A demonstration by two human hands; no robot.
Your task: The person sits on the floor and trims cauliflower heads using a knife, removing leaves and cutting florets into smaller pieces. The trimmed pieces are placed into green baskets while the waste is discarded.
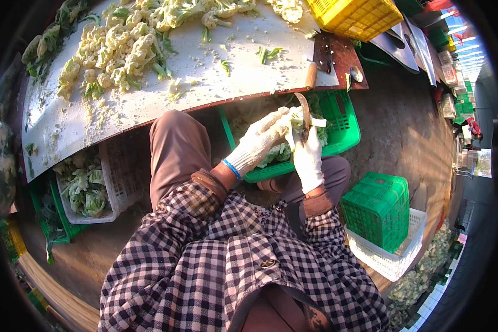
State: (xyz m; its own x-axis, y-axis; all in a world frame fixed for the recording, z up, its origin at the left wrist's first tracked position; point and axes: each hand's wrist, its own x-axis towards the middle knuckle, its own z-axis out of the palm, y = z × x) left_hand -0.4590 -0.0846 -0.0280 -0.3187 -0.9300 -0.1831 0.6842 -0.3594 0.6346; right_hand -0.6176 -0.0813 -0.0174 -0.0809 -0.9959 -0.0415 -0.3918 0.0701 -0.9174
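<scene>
My left hand [259,139], in a white knit glove with a blue cuff edge, grips a piece of cauliflower [295,120] with pale stalks. In my right hand [309,159], gloved too, is a knife with a curved, brownish blade [304,110]; its blade lies across the cauliflower, and its handle is hidden in the fist. Both hands are above a green plastic crate [344,133] holding cauliflower leaves and trimmings. Beyond them, cut cauliflower florets [124,54] lie heaped on a white-topped table [216,85].
A wooden-handled cleaver [311,75] and a spoon [355,74] lie at the table's right corner, near a yellow crate [357,18]. A green crate [375,211] sits in a white crate [382,261] at right. Under the table stands a white crate of leaves [112,186].
</scene>
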